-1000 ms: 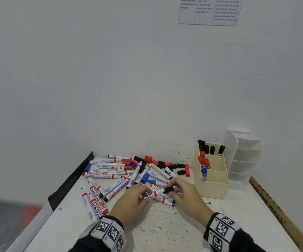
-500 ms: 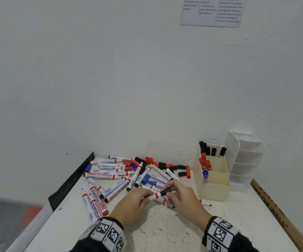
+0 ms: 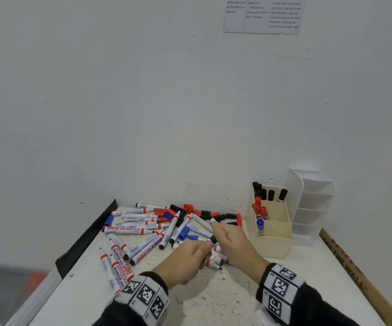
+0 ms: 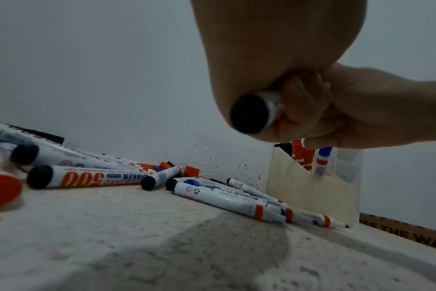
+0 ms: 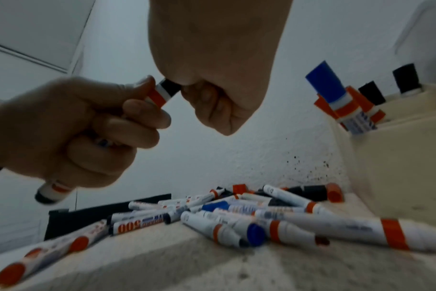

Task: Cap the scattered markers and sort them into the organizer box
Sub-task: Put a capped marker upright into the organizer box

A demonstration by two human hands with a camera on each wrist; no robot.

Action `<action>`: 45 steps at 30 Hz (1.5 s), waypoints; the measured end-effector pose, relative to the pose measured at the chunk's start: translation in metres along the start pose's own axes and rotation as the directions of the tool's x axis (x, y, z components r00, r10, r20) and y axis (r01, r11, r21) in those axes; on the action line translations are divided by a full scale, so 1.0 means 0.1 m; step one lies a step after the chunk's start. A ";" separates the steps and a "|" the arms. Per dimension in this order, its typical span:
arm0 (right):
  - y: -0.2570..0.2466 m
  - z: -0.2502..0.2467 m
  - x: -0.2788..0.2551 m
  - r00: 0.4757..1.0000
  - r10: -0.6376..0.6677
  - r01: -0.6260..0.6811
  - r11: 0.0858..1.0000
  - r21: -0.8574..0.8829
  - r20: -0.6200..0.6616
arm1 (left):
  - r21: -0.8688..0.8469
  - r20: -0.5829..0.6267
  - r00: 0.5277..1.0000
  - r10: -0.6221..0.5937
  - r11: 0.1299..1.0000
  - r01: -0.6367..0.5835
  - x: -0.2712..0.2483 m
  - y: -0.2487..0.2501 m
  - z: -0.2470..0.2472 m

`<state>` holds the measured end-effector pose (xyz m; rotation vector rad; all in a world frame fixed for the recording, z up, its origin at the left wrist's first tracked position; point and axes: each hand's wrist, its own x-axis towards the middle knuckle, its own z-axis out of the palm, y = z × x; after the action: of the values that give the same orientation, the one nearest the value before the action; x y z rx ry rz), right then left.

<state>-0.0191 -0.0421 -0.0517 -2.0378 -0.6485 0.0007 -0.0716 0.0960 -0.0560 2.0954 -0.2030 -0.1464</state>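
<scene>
My left hand (image 3: 199,249) grips a white marker (image 5: 157,96) with a red band round its barrel; its black butt end (image 4: 249,114) points back at the left wrist camera. My right hand (image 3: 217,235) pinches the black cap (image 5: 169,88) sitting on the marker's tip. Both hands hover just above the table, left of the cream organizer box (image 3: 275,245). The box holds black-capped markers (image 3: 264,192) at the back, red ones (image 3: 259,209) in the middle and a blue one (image 3: 260,225) in front.
A pile of loose markers (image 3: 152,234) and scattered caps (image 3: 213,216) covers the table's far left up to the wall. An uncapped marker (image 3: 215,263) lies under my hands. A white tiered organizer (image 3: 312,208) stands behind the box. A cardboard strip (image 3: 355,267) lines the right edge.
Both hands have lifted slightly off the pile. The black cap in my right hand has come onto the tip of the marker in my left hand.
</scene>
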 end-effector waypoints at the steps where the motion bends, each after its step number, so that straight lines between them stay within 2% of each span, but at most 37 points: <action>1: -0.02 -0.05 0.01 1.000 -0.027 0.027 1.000 -0.001 -0.002 | -0.083 0.023 1.000 -0.021 0.996 0.023 0.01 0.04 0.00; 3: -0.09 -0.17 0.05 0.998 -0.057 0.057 0.998 -0.023 -0.013 | -0.161 0.026 1.000 -0.004 0.987 0.008 0.06 0.12 0.03; 5: -0.17 -0.31 0.09 0.995 -0.080 0.076 0.994 -0.077 -0.057 | -0.208 -0.018 0.998 0.056 0.976 -0.059 0.13 0.21 0.07; 7: -0.27 -0.46 0.12 0.988 -0.103 0.090 0.989 -0.116 -0.116 | -0.183 -0.064 0.995 0.081 0.979 -0.092 0.21 0.24 0.11; 8: -0.33 -0.56 0.14 0.980 -0.112 0.092 0.988 -0.126 -0.165 | -0.117 -0.068 0.995 0.073 0.990 -0.081 0.26 0.20 0.12; 10: -0.40 -0.79 0.22 0.937 -0.133 0.094 0.987 -0.133 -0.324 | 0.120 -0.046 0.999 0.023 0.993 -0.017 0.33 0.05 0.11; 11: -0.42 -0.92 0.26 0.896 -0.155 0.102 0.984 -0.147 -0.416 | 0.279 -0.028 1.000 -0.002 0.960 0.010 0.36 -0.06 0.12; 13: -0.39 -1.16 0.36 0.798 -0.210 0.097 0.970 -0.223 -0.565 | 0.562 0.007 0.999 -0.047 0.827 0.035 0.37 -0.22 0.12; 15: -0.29 -1.31 0.44 0.745 -0.235 0.059 0.955 -0.289 -0.624 | 0.688 0.015 0.998 -0.054 0.725 0.028 0.35 -0.30 0.15; 20: 0.10 -1.32 0.54 0.803 -0.136 -0.073 0.944 -0.321 -0.581 | 0.711 0.012 1.000 -0.008 0.703 -0.003 0.38 -0.41 0.16; 25: 0.40 -1.29 0.70 0.811 -0.094 -0.138 0.929 -0.344 -0.577 | 0.709 0.024 1.000 0.012 0.705 -0.026 0.44 -0.41 0.17; 29: 0.52 -1.23 0.75 0.871 0.046 -0.287 0.855 -0.432 -0.488 | 0.747 0.030 1.000 0.004 0.665 -0.026 0.46 -0.40 0.18; 31: 0.58 -1.20 0.75 0.893 0.100 -0.340 0.790 -0.511 -0.440 | 0.771 0.033 0.999 0.007 0.637 -0.029 0.47 -0.39 0.19; 33: 0.61 -1.19 0.74 0.910 0.142 -0.363 0.725 -0.585 -0.390 | 0.767 0.015 1.000 0.022 0.641 -0.026 0.47 -0.40 0.19; 35: 0.62 -1.18 0.72 0.919 0.161 -0.361 0.707 -0.608 -0.359 | 0.755 -0.006 0.999 0.044 0.656 -0.025 0.47 -0.41 0.19; 38: 0.57 -1.15 0.69 0.927 0.172 -0.355 0.689 -0.632 -0.333 | 0.730 -0.028 0.997 0.068 0.683 -0.026 0.50 -0.40 0.21; 40: 0.50 -1.14 0.66 0.904 0.149 -0.370 0.742 -0.560 -0.401 | 0.703 -0.045 0.995 0.084 0.711 -0.028 0.50 -0.38 0.23; 42: 0.41 -1.12 0.65 0.884 0.063 -0.323 0.800 -0.505 -0.464 | 0.715 -0.033 0.995 0.091 0.698 -0.040 0.50 -0.38 0.25; 45: 0.21 -1.07 0.62 0.884 -0.055 -0.208 0.844 -0.494 -0.465 | 0.730 -0.006 0.998 0.067 0.683 -0.042 0.49 -0.39 0.26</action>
<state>0.0706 -0.1092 0.0052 -2.4699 -0.2653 -0.6761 -0.0248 0.0834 -0.1039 2.8958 -0.3479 0.0188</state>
